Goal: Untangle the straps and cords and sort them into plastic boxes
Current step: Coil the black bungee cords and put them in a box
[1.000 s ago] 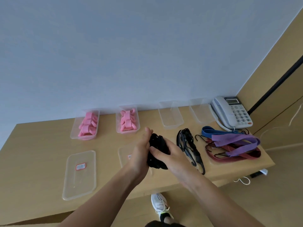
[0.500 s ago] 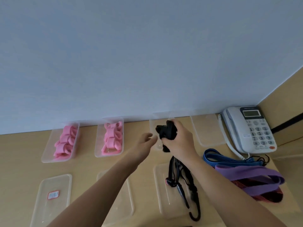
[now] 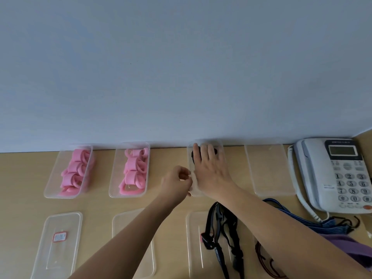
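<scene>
Black strap bundle (image 3: 194,156) under right hand (image 3: 211,174), in box (image 3: 221,146).

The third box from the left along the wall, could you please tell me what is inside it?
A black strap bundle, lying under the right hand. The hand covers most of it, so its shape and the box floor are hidden.

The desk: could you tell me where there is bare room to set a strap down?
Bare wood lies left of the leftmost box and between the boxes and the lids. The box beside the phone is empty. Front right is crowded with straps and cords.
</scene>
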`<action>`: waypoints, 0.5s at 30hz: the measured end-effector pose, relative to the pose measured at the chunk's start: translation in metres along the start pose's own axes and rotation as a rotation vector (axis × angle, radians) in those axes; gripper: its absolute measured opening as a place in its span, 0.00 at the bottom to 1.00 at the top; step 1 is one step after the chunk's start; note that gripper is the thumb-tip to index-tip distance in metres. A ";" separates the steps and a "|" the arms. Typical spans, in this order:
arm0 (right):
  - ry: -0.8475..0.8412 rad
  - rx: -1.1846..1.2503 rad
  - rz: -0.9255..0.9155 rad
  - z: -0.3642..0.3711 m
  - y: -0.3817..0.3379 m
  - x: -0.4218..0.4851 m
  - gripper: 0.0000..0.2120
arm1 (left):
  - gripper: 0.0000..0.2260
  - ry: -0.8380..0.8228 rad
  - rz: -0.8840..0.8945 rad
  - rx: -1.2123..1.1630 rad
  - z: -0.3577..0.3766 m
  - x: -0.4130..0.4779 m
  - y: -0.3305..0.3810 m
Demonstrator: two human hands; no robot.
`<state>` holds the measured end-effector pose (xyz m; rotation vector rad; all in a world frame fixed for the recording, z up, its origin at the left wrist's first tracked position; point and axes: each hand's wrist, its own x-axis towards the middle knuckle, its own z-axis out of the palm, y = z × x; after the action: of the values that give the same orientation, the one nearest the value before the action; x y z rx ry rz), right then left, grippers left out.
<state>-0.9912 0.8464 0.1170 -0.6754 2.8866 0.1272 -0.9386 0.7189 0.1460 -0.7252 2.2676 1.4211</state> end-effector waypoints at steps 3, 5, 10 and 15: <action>-0.050 0.009 -0.016 0.005 0.007 -0.009 0.34 | 0.06 -0.004 0.001 -0.010 -0.001 0.002 -0.002; -0.064 0.020 -0.036 0.006 0.014 -0.012 0.31 | 0.06 -0.008 0.000 -0.023 -0.001 0.002 -0.004; 0.059 0.031 0.099 -0.011 0.019 -0.007 0.27 | 0.07 -0.002 0.009 -0.030 -0.002 0.002 -0.007; 0.078 0.190 0.157 -0.016 0.011 0.000 0.16 | 0.06 -0.015 0.031 0.008 -0.003 0.003 -0.006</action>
<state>-0.9990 0.8543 0.1331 -0.4292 2.9735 -0.1560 -0.9375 0.7132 0.1417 -0.6777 2.2812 1.4261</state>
